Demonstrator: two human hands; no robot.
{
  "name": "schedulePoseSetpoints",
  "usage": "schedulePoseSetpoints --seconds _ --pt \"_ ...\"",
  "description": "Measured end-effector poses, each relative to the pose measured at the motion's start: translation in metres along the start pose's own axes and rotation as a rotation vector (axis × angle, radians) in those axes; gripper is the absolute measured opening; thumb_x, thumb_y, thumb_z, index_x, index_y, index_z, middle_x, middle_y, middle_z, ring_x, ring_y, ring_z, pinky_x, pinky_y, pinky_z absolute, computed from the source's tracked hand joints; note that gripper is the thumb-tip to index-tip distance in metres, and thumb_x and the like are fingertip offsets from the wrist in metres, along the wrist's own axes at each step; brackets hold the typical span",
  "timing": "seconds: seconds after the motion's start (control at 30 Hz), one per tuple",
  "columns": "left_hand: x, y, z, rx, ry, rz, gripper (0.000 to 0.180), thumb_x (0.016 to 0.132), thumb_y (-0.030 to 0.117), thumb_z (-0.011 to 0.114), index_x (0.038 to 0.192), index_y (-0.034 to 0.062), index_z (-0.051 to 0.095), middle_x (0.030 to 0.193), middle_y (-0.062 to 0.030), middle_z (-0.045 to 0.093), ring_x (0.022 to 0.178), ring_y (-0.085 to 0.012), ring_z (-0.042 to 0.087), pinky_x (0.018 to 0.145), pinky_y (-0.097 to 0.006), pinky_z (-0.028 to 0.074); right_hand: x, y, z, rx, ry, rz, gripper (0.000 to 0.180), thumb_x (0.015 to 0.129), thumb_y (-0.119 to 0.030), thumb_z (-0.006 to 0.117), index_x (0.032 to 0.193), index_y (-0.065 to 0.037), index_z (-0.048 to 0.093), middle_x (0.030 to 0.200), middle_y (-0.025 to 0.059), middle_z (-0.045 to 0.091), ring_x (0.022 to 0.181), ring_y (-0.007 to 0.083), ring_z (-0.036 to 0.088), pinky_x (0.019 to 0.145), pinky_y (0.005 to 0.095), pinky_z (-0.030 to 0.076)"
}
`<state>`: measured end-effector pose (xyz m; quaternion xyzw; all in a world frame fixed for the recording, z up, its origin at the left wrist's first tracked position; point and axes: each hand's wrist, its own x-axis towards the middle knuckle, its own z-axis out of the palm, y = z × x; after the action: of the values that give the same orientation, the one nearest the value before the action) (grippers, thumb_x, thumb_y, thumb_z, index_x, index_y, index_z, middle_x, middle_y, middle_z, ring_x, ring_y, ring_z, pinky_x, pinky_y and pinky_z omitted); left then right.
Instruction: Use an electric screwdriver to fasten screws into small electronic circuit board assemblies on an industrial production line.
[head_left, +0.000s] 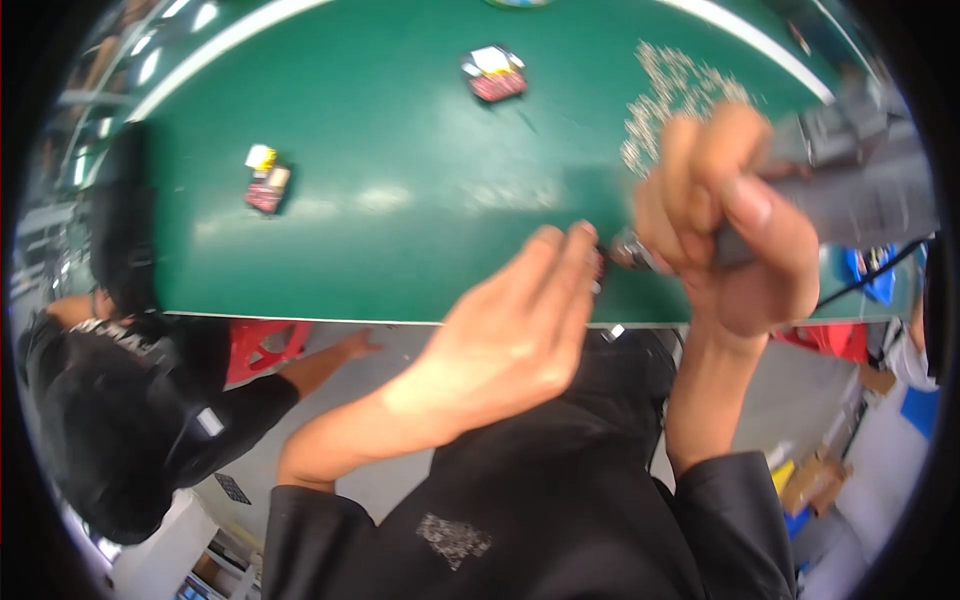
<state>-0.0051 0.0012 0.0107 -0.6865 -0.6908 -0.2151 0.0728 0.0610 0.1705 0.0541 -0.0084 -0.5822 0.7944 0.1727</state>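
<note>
My right hand (pixel 728 215) is closed around the grey handle of a power screwdriver (pixel 850 185), whose metal tip (pixel 632 252) points down at a small dark part (pixel 599 265) near the front edge of the green table (pixel 400 200). My left hand (pixel 510 335) reaches in from the lower left, its fingertips pressing on that small part to hold it. Most of the part is hidden under the fingers. A heap of small silver screws (pixel 672 95) lies just beyond my right hand.
Two small red and black assemblies lie on the table, one at the far middle (pixel 493 73) and one at the left (pixel 267 183). A person in black (pixel 120 410) crouches low at the left beside a red stool (pixel 262 345). A black cable (pixel 865 275) runs off right.
</note>
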Motion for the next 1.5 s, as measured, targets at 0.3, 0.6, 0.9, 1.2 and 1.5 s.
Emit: schedulePoseSetpoints --seconds 0.3,0.6,0.9,1.2,1.5 --pt "-0.039 0.001 -0.021 0.017 0.066 -0.246 0.043 0.067 -0.005 0.064 0.109 -0.0059 0.06 0.118 -0.0174 0.057 0.095 -0.0312 0.056 0.076 -0.037 0.052 -0.032 -0.01 -0.023 0.399 0.085 -0.229 0.016 0.086 -0.019 0.051 0.086 -0.004 0.044 0.065 0.0037 0.041 0.041 0.0095 0.035 0.044 0.0259 0.036" --pt "-0.096 -0.048 -0.047 0.427 0.185 -0.904 0.039 0.077 -0.009 0.058 0.116 -0.0038 0.058 0.119 -0.0165 0.057 0.102 -0.0356 0.053 0.088 -0.042 0.046 -0.066 0.008 -0.042 0.45 0.281 -0.171 0.013 0.085 -0.014 0.05 0.084 -0.004 0.041 0.064 0.0043 0.039 0.04 0.0099 0.032 0.044 0.0265 0.035" --pt "-0.091 -0.135 -0.07 0.791 0.36 -0.963 0.038 0.091 0.008 0.05 0.127 -0.0062 0.046 0.129 -0.0264 0.046 0.124 -0.0406 0.041 0.102 -0.046 0.036 -0.076 0.018 -0.051 0.58 0.349 -0.163 0.011 0.087 -0.012 0.048 0.084 -0.004 0.041 0.066 0.0049 0.04 0.043 0.0109 0.035 0.045 0.027 0.036" --pt "-0.045 -0.073 -0.034 0.234 0.297 -0.808 0.035 0.081 -0.001 0.064 0.115 -0.0012 0.058 0.114 -0.0151 0.057 0.104 -0.0313 0.052 0.087 -0.039 0.045 -0.077 0.022 -0.052 0.642 0.367 -0.143 0.011 0.087 -0.015 0.046 0.086 -0.005 0.044 0.065 0.0043 0.042 0.042 0.0116 0.037 0.047 0.0291 0.038" --pt "0.033 -0.057 -0.017 -0.186 0.247 -0.607 0.051 0.081 0.001 0.065 0.129 -0.0001 0.048 0.132 -0.0188 0.046 0.119 -0.0341 0.051 0.094 -0.039 0.046 -0.084 0.02 -0.053 0.648 0.404 -0.174 0.01 0.086 -0.015 0.047 0.085 -0.005 0.045 0.063 0.0043 0.043 0.042 0.0117 0.037 0.047 0.0292 0.038"
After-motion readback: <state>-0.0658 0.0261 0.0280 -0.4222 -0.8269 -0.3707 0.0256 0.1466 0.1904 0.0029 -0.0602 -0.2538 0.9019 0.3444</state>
